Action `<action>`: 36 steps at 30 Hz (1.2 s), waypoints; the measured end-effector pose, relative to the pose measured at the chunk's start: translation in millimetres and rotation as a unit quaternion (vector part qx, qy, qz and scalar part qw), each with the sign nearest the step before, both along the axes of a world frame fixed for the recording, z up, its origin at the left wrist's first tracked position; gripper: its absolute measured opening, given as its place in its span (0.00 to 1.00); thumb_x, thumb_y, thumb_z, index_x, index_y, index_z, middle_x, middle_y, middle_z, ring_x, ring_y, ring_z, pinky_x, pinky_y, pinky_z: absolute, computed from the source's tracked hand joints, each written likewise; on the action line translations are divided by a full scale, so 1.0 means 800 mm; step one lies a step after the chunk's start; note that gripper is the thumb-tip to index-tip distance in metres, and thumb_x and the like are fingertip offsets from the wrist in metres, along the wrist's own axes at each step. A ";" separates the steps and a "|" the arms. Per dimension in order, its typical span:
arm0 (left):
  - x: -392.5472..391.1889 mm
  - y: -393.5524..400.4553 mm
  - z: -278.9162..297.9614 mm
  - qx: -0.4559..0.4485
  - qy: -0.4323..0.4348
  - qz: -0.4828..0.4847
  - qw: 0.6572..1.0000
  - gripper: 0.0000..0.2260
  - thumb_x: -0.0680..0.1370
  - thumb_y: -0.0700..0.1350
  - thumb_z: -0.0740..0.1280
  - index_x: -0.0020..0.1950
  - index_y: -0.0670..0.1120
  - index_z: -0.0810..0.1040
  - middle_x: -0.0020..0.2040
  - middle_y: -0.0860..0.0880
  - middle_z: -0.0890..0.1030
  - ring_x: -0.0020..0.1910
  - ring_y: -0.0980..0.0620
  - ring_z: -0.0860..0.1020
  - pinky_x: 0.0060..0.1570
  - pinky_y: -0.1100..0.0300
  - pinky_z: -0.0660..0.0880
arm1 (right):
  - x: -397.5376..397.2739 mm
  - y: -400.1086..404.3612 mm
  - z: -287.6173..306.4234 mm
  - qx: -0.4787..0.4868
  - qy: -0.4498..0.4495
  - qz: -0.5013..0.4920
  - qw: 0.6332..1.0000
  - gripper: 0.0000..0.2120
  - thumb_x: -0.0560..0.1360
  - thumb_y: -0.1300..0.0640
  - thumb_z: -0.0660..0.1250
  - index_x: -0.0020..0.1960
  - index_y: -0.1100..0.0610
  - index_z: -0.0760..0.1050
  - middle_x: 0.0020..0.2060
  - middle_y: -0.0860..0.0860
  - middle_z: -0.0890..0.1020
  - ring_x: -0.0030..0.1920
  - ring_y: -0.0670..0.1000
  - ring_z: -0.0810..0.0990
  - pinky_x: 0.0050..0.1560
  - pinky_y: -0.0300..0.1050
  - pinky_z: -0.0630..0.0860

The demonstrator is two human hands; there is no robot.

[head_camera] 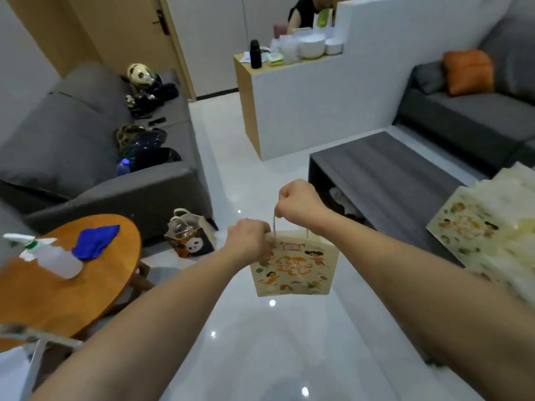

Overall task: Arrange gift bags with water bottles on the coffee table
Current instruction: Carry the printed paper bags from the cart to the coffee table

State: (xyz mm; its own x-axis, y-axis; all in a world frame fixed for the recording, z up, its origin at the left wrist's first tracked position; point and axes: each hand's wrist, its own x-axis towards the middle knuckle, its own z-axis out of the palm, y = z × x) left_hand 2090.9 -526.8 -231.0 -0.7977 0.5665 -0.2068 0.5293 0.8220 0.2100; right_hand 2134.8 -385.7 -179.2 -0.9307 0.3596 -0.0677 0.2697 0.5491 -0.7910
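Both fists gripped gift bag (pixel 293 266): right hand (pixel 301 202) on handle, left hand (pixel 249 237) at rim; carrying step, coffee table (pixel 385 169) next.

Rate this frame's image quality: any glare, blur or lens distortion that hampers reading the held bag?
Head view: wide-angle bending curves the forearms and the sofa; ceiling lights glare as bright spots on the glossy floor; the stack of bags at the right edge is smeared; the gift bag, held by the left hand and right hand, stays readable though soft.
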 end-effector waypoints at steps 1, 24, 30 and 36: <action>-0.007 0.028 -0.004 -0.009 0.002 -0.024 1.000 0.06 0.78 0.51 0.68 0.51 0.52 0.82 0.44 0.53 0.82 0.46 0.51 0.79 0.53 0.50 0.78 | 0.002 0.025 -0.004 -0.002 -0.001 -0.021 1.000 0.12 0.65 0.69 0.67 0.28 0.58 0.67 0.28 0.55 0.68 0.31 0.52 0.67 0.34 0.48 0.68; -0.132 0.532 -0.092 -0.019 -0.094 -0.442 0.892 0.03 0.75 0.48 0.69 0.42 0.53 0.76 0.39 0.52 0.78 0.40 0.49 0.77 0.32 0.58 0.71 | 0.006 0.395 -0.085 0.029 -0.056 -0.509 0.858 0.13 0.63 0.68 0.67 0.27 0.56 0.66 0.27 0.51 0.69 0.31 0.50 0.67 0.32 0.45 0.61; -0.108 0.632 -0.112 -0.036 -0.067 -0.466 0.882 0.02 0.76 0.46 0.66 0.46 0.50 0.78 0.44 0.50 0.79 0.43 0.47 0.76 0.36 0.56 0.71 | 0.030 0.482 -0.105 0.019 -0.062 -0.531 0.845 0.13 0.63 0.67 0.67 0.27 0.56 0.67 0.28 0.56 0.73 0.32 0.52 0.71 0.32 0.43 0.64; -0.068 0.723 -0.149 -0.070 -0.049 -0.468 0.880 0.04 0.76 0.45 0.65 0.48 0.48 0.78 0.47 0.47 0.80 0.45 0.46 0.77 0.38 0.55 0.72 | 0.059 0.573 -0.142 -0.011 -0.080 -0.513 0.854 0.12 0.66 0.67 0.69 0.28 0.56 0.71 0.28 0.50 0.74 0.32 0.48 0.70 0.30 0.41 0.61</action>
